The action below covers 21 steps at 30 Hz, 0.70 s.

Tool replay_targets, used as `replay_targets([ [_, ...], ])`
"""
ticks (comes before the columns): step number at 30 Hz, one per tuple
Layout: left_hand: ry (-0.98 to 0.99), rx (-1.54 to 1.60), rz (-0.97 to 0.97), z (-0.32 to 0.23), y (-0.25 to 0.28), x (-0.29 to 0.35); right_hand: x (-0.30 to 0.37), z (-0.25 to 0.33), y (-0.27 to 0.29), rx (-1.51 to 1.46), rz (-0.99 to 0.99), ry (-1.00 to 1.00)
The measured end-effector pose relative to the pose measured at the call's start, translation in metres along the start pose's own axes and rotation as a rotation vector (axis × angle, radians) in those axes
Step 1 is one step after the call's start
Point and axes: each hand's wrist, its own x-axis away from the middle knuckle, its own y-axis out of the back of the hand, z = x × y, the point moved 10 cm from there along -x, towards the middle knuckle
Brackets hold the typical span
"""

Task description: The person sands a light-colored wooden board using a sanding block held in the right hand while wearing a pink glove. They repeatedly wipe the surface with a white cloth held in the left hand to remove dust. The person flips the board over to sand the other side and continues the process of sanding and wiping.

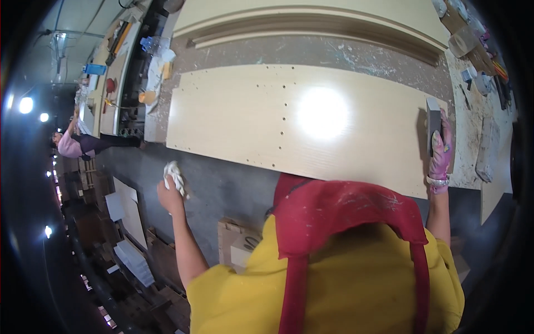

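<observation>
My left hand (pixel 168 197), bare, is closed around a crumpled white cloth (pixel 176 176), held out over the floor beyond the left front of the workbench. On the right, my right hand (pixel 441 151) wears a pink, stained glove and grips a grey block (pixel 434 127) that looks like a sanding block. It stands on edge by the right end of a pale wood panel (pixel 228 117). Rows of small dark holes run across the panel's left half, and a bright glare covers part of its middle.
Stacked pale boards (pixel 311 19) lie along the bench's far side. Tools and containers clutter the right end (pixel 478 72). Cups and a blue item (pixel 149 43) line the left edge. Another person (pixel 71 146) works at a far-left bench. A wooden box (pixel 236 245) sits on the floor.
</observation>
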Motion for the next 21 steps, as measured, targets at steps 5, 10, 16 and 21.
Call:
replay_targets([
  [5,-0.481,0.062,0.101,-0.177,0.023,0.057,0.0,-0.003,-0.002,-0.073,0.053,-0.124],
  [10,-0.828,-0.102,0.393,-0.265,-0.007,0.139,0.003,-0.014,0.01,-0.076,-0.069,-0.207],
  [16,-0.805,0.483,0.067,-0.324,0.05,0.107,0.011,-0.033,0.024,-0.066,-0.121,-0.192],
  [21,-0.903,0.149,0.146,-0.327,-0.022,0.105,0.005,-0.039,0.02,-0.074,-0.102,-0.187],
])
